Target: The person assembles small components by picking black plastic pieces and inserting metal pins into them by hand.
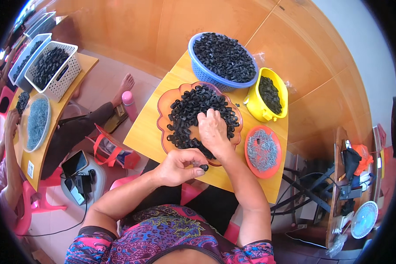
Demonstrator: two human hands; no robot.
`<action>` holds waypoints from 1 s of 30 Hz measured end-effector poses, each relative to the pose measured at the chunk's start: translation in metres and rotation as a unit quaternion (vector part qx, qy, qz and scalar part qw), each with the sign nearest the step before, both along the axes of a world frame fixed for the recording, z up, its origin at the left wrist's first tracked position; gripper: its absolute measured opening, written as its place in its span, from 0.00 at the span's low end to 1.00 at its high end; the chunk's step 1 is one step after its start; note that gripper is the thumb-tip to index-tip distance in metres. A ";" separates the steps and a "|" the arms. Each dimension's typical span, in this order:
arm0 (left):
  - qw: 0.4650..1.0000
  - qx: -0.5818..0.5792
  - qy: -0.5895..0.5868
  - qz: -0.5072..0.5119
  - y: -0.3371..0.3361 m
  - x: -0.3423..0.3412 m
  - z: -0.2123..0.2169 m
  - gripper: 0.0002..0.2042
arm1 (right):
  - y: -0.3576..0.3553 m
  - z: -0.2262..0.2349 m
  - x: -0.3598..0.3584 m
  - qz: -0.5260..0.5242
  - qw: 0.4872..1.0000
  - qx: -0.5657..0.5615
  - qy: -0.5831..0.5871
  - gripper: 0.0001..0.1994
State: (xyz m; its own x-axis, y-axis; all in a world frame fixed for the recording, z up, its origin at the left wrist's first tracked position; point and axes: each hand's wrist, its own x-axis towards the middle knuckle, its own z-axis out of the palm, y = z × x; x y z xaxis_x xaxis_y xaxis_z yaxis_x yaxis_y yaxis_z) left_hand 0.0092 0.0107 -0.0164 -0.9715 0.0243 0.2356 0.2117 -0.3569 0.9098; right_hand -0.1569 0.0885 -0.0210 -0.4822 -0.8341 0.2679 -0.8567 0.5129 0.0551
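My left hand (179, 167) is closed, pinching a small black ring-shaped part (202, 167) between thumb and fingers, near the front of the table. Beyond it my right hand (213, 127) reaches over a scalloped orange tray (163, 126), its fingers curled down among a heap of small black parts (189, 108). What those fingertips grip, if anything, is hidden by the hand. To the right of my right wrist lies a red oval dish (275, 163) with many thin silvery metal pieces (262, 149).
A blue basket (207, 72) and a yellow bucket (262, 108), both full of black parts, stand at the table's far side against an orange wall. Left, a person (6, 171) works at another table holding a white basket (66, 83). A pink bottle (129, 103) stands between the tables.
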 end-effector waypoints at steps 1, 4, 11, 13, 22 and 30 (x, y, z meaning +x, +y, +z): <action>1.000 0.000 0.005 0.003 0.000 0.000 0.000 0.06 | -0.001 0.001 0.001 -0.014 1.000 0.000 -0.010 0.04; 1.000 0.013 0.014 -0.002 0.000 0.000 0.001 0.06 | 0.003 0.005 0.003 -0.029 0.999 -0.009 -0.018 0.03; 0.996 0.090 -0.008 0.002 0.004 0.001 0.002 0.05 | 0.041 0.034 0.024 -0.068 0.926 -0.208 -0.308 0.04; 0.992 0.126 -0.010 -0.003 0.008 0.001 0.005 0.05 | 0.067 0.024 0.027 -0.067 0.822 -0.291 -0.486 0.03; 0.990 0.079 -0.104 -0.045 0.024 0.005 -0.002 0.06 | 0.137 0.045 0.070 -0.052 0.664 -0.377 -0.644 0.06; 0.992 0.055 -0.109 -0.010 0.031 0.006 -0.006 0.07 | 0.129 0.050 0.096 -0.031 0.623 -0.401 -0.671 0.06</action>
State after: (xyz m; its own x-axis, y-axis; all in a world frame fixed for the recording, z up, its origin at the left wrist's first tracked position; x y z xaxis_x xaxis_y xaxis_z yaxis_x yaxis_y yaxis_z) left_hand 0.0157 0.0414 -0.0222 -0.9993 0.0309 0.0226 0.0060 -0.4588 0.8885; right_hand -0.0610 0.2179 0.0292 -0.7453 -0.6604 -0.0919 0.1679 -0.0525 -0.9844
